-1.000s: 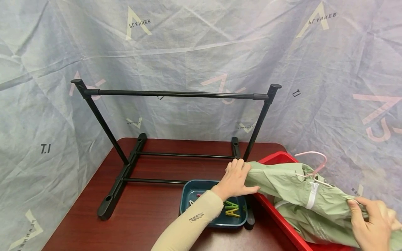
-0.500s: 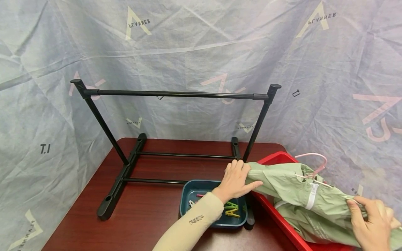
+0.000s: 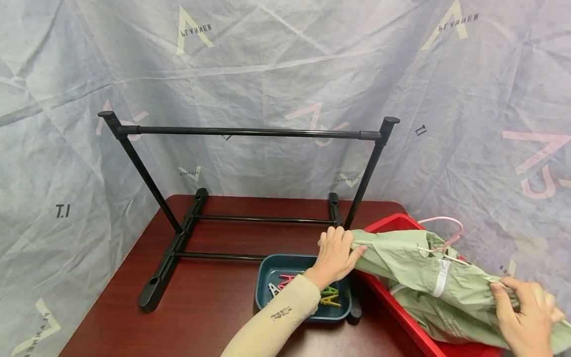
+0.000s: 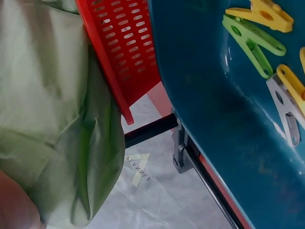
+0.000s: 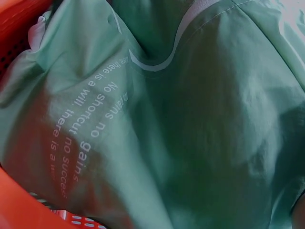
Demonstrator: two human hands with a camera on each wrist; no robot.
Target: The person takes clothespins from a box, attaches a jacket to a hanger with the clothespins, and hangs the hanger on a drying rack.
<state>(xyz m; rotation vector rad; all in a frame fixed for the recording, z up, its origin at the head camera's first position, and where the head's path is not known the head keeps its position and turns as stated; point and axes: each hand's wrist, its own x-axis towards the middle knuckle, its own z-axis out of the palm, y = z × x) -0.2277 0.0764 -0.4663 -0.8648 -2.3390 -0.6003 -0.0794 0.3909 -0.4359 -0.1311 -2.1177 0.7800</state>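
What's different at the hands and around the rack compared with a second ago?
The left hand's spread thumb has moved up toward its fingers, onto the pale green fabric garment. The beige sleeve shifted slightly right, uncovering more of the pink plastic clothespins. Unchanged: the right hand pinching the garment, the pink hanger hook, the black metal rack.

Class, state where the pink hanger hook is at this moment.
In the head view, the pink hanger hook is on the right side, rising from the neck of the green jacket, between the left hand and right hand.
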